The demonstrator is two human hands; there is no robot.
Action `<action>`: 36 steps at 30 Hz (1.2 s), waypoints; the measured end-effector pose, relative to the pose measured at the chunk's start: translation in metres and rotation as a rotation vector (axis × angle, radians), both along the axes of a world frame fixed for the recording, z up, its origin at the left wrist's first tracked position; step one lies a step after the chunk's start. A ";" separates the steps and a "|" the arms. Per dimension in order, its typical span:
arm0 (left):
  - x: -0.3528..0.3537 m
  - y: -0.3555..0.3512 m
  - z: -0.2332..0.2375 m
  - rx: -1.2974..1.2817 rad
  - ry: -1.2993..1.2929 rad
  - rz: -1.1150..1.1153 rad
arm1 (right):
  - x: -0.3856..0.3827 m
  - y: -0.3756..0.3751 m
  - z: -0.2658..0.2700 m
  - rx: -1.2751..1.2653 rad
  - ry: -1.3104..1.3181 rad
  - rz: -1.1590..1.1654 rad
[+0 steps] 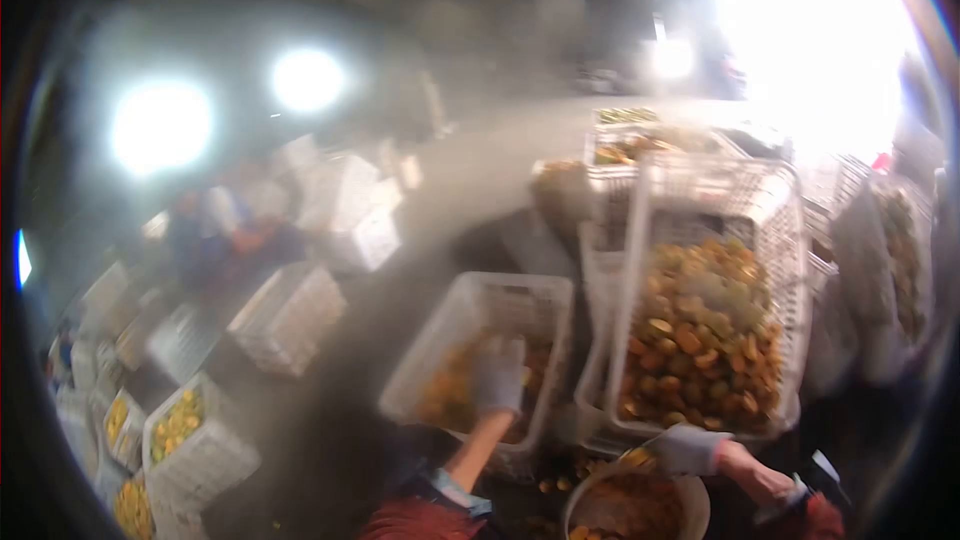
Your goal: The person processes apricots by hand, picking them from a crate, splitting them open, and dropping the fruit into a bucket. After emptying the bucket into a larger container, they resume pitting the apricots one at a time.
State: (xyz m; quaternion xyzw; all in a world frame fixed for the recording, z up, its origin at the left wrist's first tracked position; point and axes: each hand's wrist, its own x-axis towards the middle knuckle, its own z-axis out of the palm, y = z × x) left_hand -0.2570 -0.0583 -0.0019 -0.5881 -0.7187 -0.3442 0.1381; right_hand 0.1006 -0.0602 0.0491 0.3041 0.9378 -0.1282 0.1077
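Observation:
My left hand [497,377], in a pale glove, reaches down into a white plastic crate [520,287] with a layer of orange-brown fruit [445,388]. Blur hides its fingers and whatever they touch. At the rim of a round white bucket [700,512] is my right hand [690,450], also gloved, with its fingers closed round a yellowish piece of fruit [637,458]. Inside the bucket lies wet-looking orange material [640,505], too blurred to name exactly.
A large white crate [790,270] of small orange and greenish fruit [705,340] stands right of centre, among other crates. Loose fruit [555,485] lies beside the bucket. At left are more crates [290,320] and a seated person [235,220]. Bright light fills the upper right.

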 end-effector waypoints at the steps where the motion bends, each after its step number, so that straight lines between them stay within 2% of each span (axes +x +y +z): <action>1: -0.001 -0.001 0.003 0.087 0.035 0.138 | 0.004 0.011 0.008 0.016 0.144 -0.093; 2: 0.001 0.001 0.006 0.172 0.078 0.262 | 0.007 0.020 0.011 0.192 0.212 -0.196; 3: 0.009 -0.001 0.010 0.070 -0.168 0.236 | 0.010 0.026 0.008 0.360 0.287 -0.317; 4: 0.024 -0.003 0.015 -0.029 -0.412 0.191 | 0.010 0.031 0.004 0.362 0.312 -0.301; 5: 0.041 -0.009 0.011 0.217 -0.457 -0.067 | 0.010 0.032 -0.001 0.402 0.322 -0.314; 6: 0.051 -0.009 0.008 -0.090 -0.347 -0.108 | 0.011 0.033 -0.009 0.441 0.327 -0.332; 7: 0.064 -0.010 0.008 -0.227 -0.136 -0.152 | 0.010 0.036 -0.024 0.445 0.343 -0.330; 8: 0.076 -0.007 0.005 -0.355 0.075 -0.192 | 0.005 0.042 -0.044 0.448 0.252 -0.358; 10: 0.091 -0.001 -0.032 0.014 -0.081 -0.425 | -0.004 0.040 -0.036 0.398 0.154 -0.396; 11: 0.095 -0.002 -0.030 0.031 -0.073 -0.429 | -0.005 0.043 -0.033 0.415 0.161 -0.399; 13: 0.114 -0.002 -0.028 -0.246 -0.496 -0.409 | 0.003 0.046 -0.036 0.302 0.064 -0.305; 14: 0.108 0.003 -0.032 -0.251 -0.141 -0.458 | 0.009 0.046 -0.040 0.275 0.148 -0.221; 16: 0.119 -0.021 0.006 -0.268 -0.420 -0.476 | 0.009 0.041 -0.054 0.265 0.085 -0.238; 18: 0.109 -0.010 -0.024 -0.270 -0.161 -0.446 | 0.001 0.030 -0.070 0.315 0.107 -0.461; 20: 0.108 -0.011 -0.034 -0.259 -0.724 -0.499 | -0.004 0.001 -0.026 0.377 0.179 -0.533; 22: 0.102 -0.012 -0.041 -0.212 -0.231 -0.407 | -0.001 0.010 -0.043 0.368 0.207 -0.571; 23: 0.106 -0.013 -0.046 -0.231 -0.237 -0.451 | -0.003 0.008 -0.048 0.341 0.249 -0.566; 25: 0.109 -0.013 -0.051 -0.161 -1.433 -0.417 | -0.004 -0.002 -0.046 0.306 0.301 -0.587; 26: 0.112 -0.016 -0.039 -0.189 -1.425 -0.431 | -0.003 -0.008 -0.036 0.322 0.376 -0.561; 28: 0.130 -0.031 0.006 -0.154 -1.821 -0.226 | 0.005 -0.002 -0.044 0.448 0.492 -0.527; 29: 0.138 -0.042 0.025 -0.164 -1.829 -0.225 | 0.010 0.001 -0.036 0.445 0.481 -0.533; 31: 0.148 -0.057 0.050 -0.255 -2.030 -0.483 | 0.016 0.015 -0.008 -0.134 1.026 -0.674; 32: 0.152 -0.056 0.051 -0.255 -2.037 -0.465 | 0.013 0.012 0.002 -0.148 1.017 -0.674; 34: 0.164 -0.055 0.047 -0.258 -0.855 -0.899 | -0.007 0.002 0.016 -0.758 1.302 -0.624; 35: 0.167 -0.052 0.049 -0.262 -0.858 -0.879 | -0.020 -0.002 0.011 -0.778 1.296 -0.618; 36: 0.169 -0.047 0.052 -0.432 -1.595 -0.946 | -0.033 -0.007 0.005 -0.677 1.265 -0.529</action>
